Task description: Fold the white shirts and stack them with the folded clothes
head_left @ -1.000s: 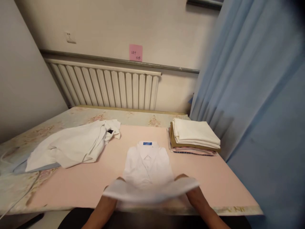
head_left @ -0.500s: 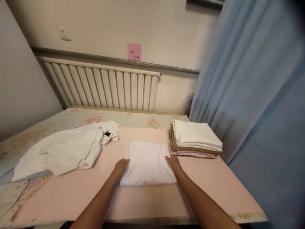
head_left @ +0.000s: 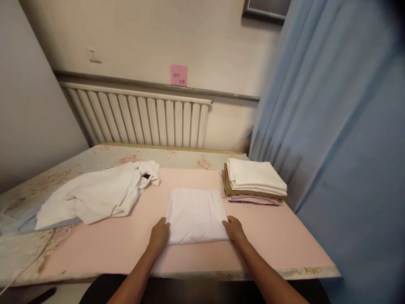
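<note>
A folded white garment (head_left: 196, 215) lies flat on the pink cloth (head_left: 110, 247) in front of me. My left hand (head_left: 159, 234) grips its left edge near the front corner, thumb on top and fingers hidden underneath. On the opposite edge, my right hand (head_left: 235, 230) holds it the same way. Further right stands a stack of folded clothes (head_left: 256, 177), white on top with brown, pink and dark checked layers below. A loose white garment (head_left: 98, 192) with a dark label spreads out to the left.
A floral sheet (head_left: 133, 157) covers the bed beneath the pink cloth. Behind it, a radiator (head_left: 142, 120) runs along the wall. The blue curtain (head_left: 335, 139) hangs close on the right. A thin cable (head_left: 34, 259) lies at the front left.
Both hands have slid nearer along the side edges of the folded white garment, still gripping it. The camera view has tilted up slightly, showing the picture frame and bed's front edge more.
</note>
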Demonstrator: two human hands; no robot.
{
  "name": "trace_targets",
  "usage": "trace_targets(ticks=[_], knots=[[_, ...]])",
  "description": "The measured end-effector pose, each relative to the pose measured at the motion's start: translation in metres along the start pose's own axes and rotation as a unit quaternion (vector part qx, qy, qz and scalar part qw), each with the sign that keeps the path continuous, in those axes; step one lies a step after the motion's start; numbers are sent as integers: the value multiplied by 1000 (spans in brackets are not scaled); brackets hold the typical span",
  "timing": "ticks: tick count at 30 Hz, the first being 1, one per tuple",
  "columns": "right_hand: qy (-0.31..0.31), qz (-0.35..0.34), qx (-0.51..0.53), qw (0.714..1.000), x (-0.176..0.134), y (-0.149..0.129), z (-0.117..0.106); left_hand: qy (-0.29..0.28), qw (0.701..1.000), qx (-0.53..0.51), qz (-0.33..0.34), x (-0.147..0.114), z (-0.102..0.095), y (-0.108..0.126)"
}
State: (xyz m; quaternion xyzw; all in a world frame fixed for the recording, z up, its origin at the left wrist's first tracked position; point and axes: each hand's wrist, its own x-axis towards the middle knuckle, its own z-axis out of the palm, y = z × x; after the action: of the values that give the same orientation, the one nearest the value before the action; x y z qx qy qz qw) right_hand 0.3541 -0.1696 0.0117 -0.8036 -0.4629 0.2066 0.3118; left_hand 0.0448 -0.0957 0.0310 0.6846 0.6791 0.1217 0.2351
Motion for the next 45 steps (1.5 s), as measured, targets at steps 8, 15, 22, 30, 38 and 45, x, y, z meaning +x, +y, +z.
trace_targets(ticks=[8,15,22,30,38,45], knots=[[70,-49,-140,986,-59,2,6,29,998,47,-19,-64,11,-8],[91,-120,-249,957,-67,17,9,27,995,82,-43,-81,15,-14],[111,-112,-244,957,-66,19,14,212,951,197,111,-77,17,25],[144,-141,-185,962,-66,27,19,169,931,172,273,-56,79,83],[152,-165,-145,964,-67,29,18,151,936,169,268,-52,91,68],[168,-180,-120,962,-68,30,17,151,940,168,255,-51,88,67]])
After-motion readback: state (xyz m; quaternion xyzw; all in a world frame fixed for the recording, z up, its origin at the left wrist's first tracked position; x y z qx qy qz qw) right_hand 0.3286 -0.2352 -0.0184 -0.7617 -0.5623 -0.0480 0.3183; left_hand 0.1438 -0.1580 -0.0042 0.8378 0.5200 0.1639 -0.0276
